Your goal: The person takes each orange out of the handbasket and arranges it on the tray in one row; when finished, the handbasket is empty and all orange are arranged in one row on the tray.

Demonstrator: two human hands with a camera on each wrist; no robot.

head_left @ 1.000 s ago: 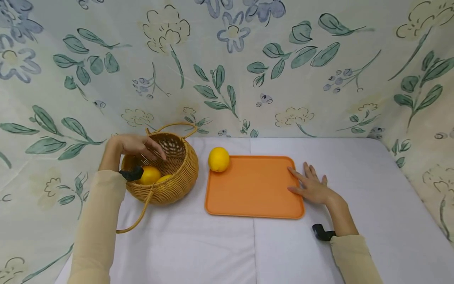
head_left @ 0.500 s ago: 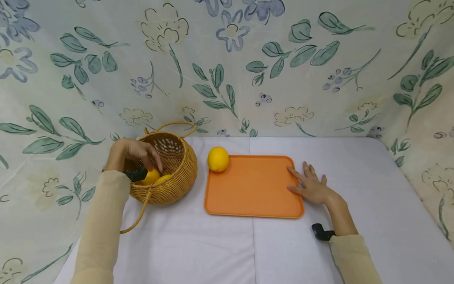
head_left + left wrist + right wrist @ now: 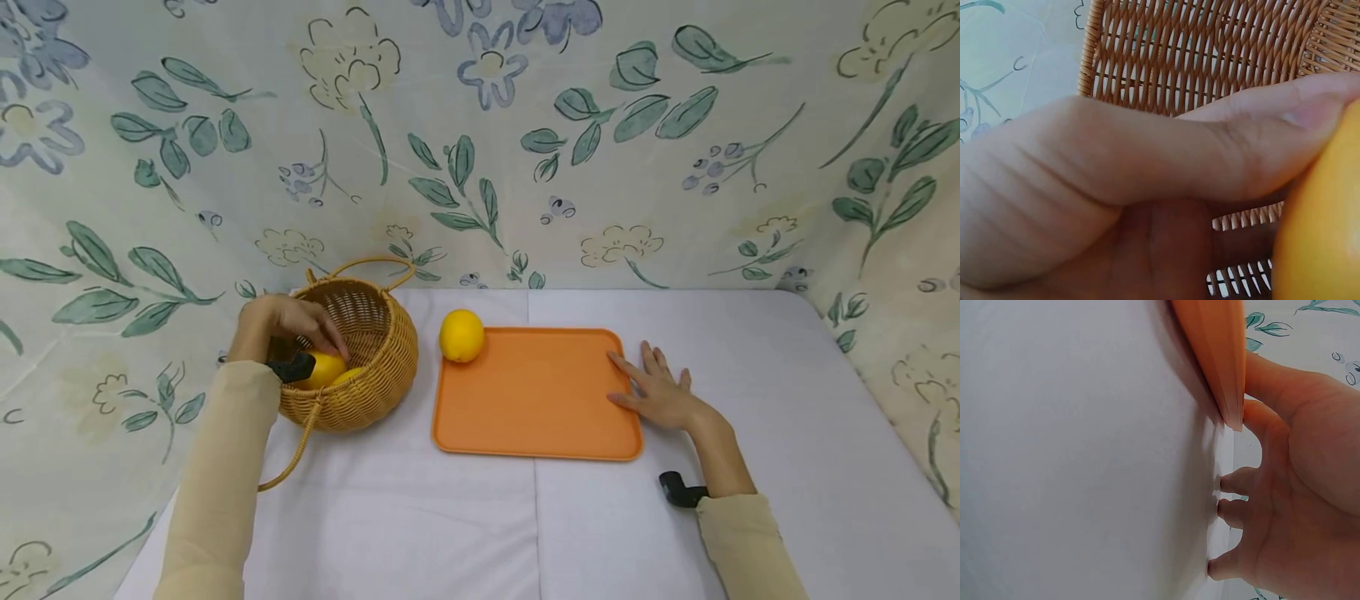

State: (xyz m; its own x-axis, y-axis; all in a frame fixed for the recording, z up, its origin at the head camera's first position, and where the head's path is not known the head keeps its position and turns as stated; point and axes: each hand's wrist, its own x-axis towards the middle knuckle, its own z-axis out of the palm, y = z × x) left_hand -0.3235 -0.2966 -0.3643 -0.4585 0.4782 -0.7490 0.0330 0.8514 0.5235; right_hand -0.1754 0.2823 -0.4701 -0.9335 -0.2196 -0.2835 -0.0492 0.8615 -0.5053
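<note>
Inside the wicker basket [image 3: 390, 362] my left hand [image 3: 296, 321] reaches down and grips a lemon [image 3: 321, 371]. The left wrist view has my thumb pressed to that lemon's [image 3: 1322, 225] side; the other fingers are partly hidden behind the thumb. Another yellow fruit [image 3: 347, 377] shows low in the basket, mostly hidden by the rim. My right hand [image 3: 660, 396] is spread at the right edge of the orange tray [image 3: 540, 400]. Thumb and index finger touch the tray's rim, while the other fingertips rest on the white cloth.
A lemon [image 3: 461, 336] sits at the tray's back left corner. The basket's handles [image 3: 296, 458] stick out at front and back. White cloth [image 3: 420, 525] covers the table, and a floral curtain [image 3: 480, 167] hangs behind it.
My left hand has lowered further into the basket and closed its fingers on the lemon. My right hand, the tray and the lemon on it have stayed put.
</note>
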